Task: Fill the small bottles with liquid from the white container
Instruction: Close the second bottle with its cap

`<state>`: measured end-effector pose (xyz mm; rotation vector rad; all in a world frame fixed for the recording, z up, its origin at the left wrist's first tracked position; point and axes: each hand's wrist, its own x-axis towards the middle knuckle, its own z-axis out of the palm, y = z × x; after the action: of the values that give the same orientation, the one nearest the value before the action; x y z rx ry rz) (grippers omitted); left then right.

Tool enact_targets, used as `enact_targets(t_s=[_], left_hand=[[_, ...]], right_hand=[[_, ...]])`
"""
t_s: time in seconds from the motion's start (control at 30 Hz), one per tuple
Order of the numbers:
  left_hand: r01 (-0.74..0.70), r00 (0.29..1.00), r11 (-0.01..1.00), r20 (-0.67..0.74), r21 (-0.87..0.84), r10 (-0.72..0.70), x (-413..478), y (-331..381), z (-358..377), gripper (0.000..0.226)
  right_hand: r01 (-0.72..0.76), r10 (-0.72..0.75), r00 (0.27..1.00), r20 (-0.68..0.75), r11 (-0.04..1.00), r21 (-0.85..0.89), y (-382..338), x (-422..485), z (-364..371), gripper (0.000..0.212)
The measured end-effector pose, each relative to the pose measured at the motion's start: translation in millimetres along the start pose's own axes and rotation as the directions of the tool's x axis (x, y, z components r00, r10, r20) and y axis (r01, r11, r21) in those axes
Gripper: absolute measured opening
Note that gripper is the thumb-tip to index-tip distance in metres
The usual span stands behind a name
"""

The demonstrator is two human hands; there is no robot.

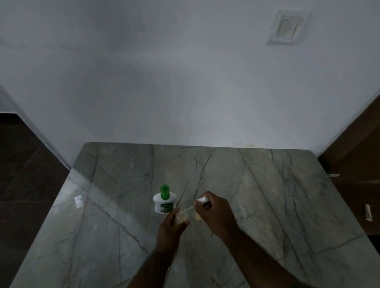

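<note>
A white container (164,201) with a green cap stands upright on the grey marble table (270,205). Just in front of it my left hand (171,229) grips a small clear bottle (181,217) holding yellowish liquid. My right hand (216,213) is shut on a white pump top (202,199) whose thin tube slants down to the bottle's mouth. A second small bottle (198,216) with yellowish liquid stands on the table, mostly hidden behind my right hand.
A white wall with a switch plate (286,27) rises behind the table. A brown wooden panel (368,156) stands to the right. Dark floor (13,176) lies to the left. A small shiny scrap (78,201) rests near the table's left edge.
</note>
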<state>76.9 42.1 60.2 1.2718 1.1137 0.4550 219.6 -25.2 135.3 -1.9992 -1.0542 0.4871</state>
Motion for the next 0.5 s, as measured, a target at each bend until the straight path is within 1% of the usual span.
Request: enact_targets(t_s=[0.07, 0.2, 0.27, 0.37, 0.47, 0.5], left_hand=[[0.004, 1.0, 1.0, -0.004, 0.009, -0.004, 0.3, 0.5, 0.5, 0.056], [0.014, 1.0, 1.0, 0.002, -0.007, -0.014, -1.5, 3.3, 0.0, 0.056], [0.022, 1.0, 0.999, 0.013, -0.023, -0.022, -2.1, 4.4, -0.8, 0.055], [0.016, 1.0, 0.999, 0.009, -0.038, -0.016, -1.5, 5.0, -0.9, 0.056], [0.007, 1.0, 0.999, 0.011, -0.046, -0.007, -1.1, 5.9, -0.3, 0.049], [0.006, 1.0, 0.999, 0.016, -0.051, -0.005, -0.8, 6.0, -0.5, 0.046]], right_hand=[[-0.008, 0.008, 1.0, -0.02, 1.0, -0.007, -2.5, 3.3, -0.6, 0.018], [0.006, -0.008, 0.994, -0.111, 1.0, -0.013, -4.9, 9.0, -3.9, 0.015], [-0.001, 0.0, 0.996, -0.092, 1.0, -0.013, -5.8, 11.9, -4.0, 0.017], [-0.054, 0.053, 0.998, -0.039, 0.998, -0.021, -6.8, 15.1, -2.3, 0.02], [-0.126, 0.126, 0.992, 0.003, 0.991, 0.051, -6.8, 17.6, -1.3, 0.021], [-0.131, 0.13, 0.991, 0.015, 0.99, 0.054, -6.4, 18.3, -0.8, 0.021]])
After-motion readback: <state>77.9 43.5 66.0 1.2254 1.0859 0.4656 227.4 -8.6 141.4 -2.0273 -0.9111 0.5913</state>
